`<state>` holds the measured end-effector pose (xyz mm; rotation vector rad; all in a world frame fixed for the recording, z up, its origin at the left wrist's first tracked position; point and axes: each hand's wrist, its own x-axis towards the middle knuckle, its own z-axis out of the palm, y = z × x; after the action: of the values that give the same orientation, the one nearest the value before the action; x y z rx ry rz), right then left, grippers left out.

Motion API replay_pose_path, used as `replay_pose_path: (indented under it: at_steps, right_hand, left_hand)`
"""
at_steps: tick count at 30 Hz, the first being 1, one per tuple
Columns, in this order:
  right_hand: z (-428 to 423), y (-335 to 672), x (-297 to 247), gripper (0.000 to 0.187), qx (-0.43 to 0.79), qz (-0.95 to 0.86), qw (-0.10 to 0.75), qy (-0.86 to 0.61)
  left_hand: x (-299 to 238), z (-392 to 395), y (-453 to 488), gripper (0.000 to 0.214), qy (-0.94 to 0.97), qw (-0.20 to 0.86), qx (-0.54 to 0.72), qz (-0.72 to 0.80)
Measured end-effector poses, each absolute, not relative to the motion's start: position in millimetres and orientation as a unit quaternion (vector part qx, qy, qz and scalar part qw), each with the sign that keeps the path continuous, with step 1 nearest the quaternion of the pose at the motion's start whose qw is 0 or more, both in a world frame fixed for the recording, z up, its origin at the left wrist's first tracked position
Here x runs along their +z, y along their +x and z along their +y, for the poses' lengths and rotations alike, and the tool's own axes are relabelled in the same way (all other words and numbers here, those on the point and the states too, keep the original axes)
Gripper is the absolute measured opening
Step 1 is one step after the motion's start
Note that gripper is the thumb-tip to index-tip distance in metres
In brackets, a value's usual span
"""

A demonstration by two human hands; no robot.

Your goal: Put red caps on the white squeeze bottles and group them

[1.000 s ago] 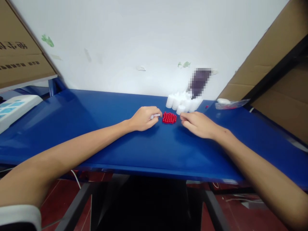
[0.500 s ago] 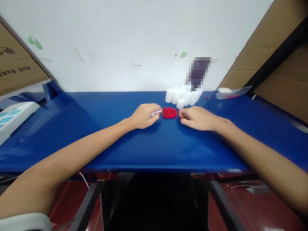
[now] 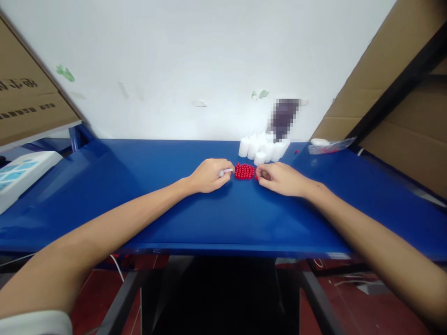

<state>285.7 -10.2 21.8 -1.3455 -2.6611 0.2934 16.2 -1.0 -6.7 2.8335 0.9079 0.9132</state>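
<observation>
A small heap of red beads lies on the blue table. My left hand rests just left of the heap, fingers curled round a small white piece that pokes out toward the beads. My right hand rests just right of the heap, fingertips pinched together at its edge; what they pinch is too small to name. Behind the beads stands a cluster of white caps or small cylinders.
A clear plastic bag with a white and red content lies at the back right. One stray red bead sits near it. A white device is at the left edge. Cardboard boxes lean on both sides.
My right hand has slid left until its fingertips touch the bead heap. My left hand has kept its place with the white piece.
</observation>
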Motion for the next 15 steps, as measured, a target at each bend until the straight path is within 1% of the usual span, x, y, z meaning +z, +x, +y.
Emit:
replay_pose_path:
  at_steps: [15]
  right_hand:
    - [-5.1, 287.7, 17.6, 0.012, 0.124, -0.883, 0.097, -0.443]
  left_hand:
    - [-2.6, -4.3, 17.4, 0.027, 0.913, 0.034, 0.268, 0.304]
